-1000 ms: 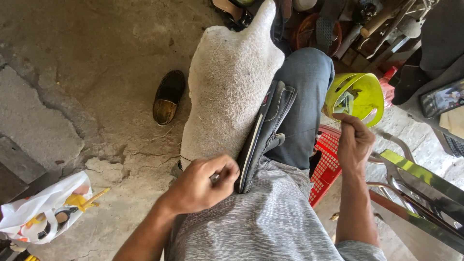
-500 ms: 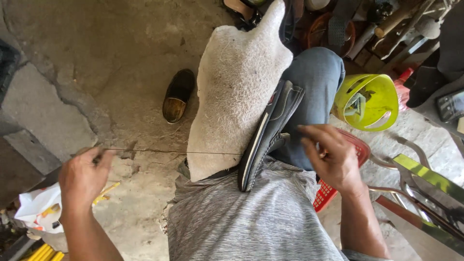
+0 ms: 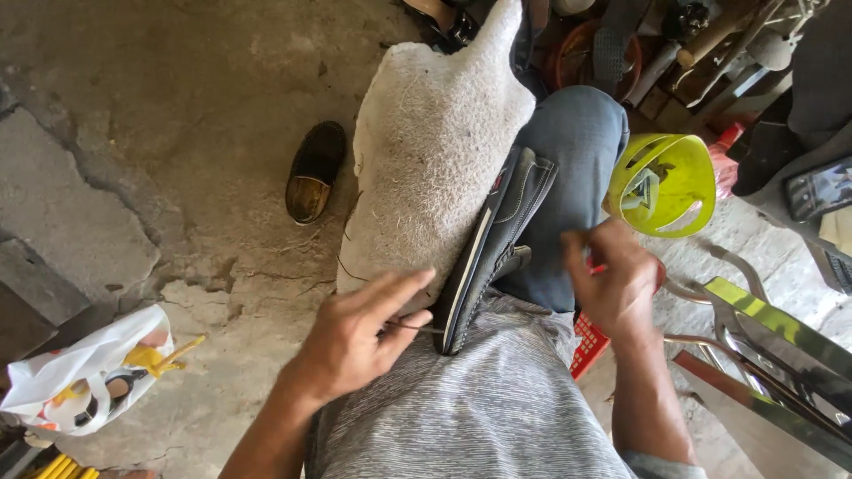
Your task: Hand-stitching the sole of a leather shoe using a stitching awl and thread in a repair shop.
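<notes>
Head view, only one: dark slip-on shoe (image 3: 493,244) is sitting on edge, wedged between a coarse off-white fibre mat (image 3: 435,142) draped over the lap and the jeans-clad thigh (image 3: 572,151), sole edge with its pale stripe facing the left hand (image 3: 359,341). Left hand is lying mostly open, fingers splayed toward the sole; thumb and forefinger look to be pinching a thin thread (image 3: 410,327) running into the shoe near the heel end, though the pinch itself is too small to confirm. Right hand (image 3: 612,284) is curling loosely just beside the shoe upper; can't tell if it's gripping anything, maybe something red underneath. Risks as I'm judging them: thread is fine and taut, so it could be snapping or slipping out of a light pinch; shoe is only being clamped by leg pressure, so it could be tipping off the mat. Materials: mat is rough and hairy, shoe upper smooth with stitched seams, shirt grey marl knit. Floor is cracked concrete (image 3: 133,177). Yellow-green plastic basket (image 3: 666,182) is sitting right of the knee; second dark shoe (image 3: 315,173) lying on the floor, well apart.
</notes>
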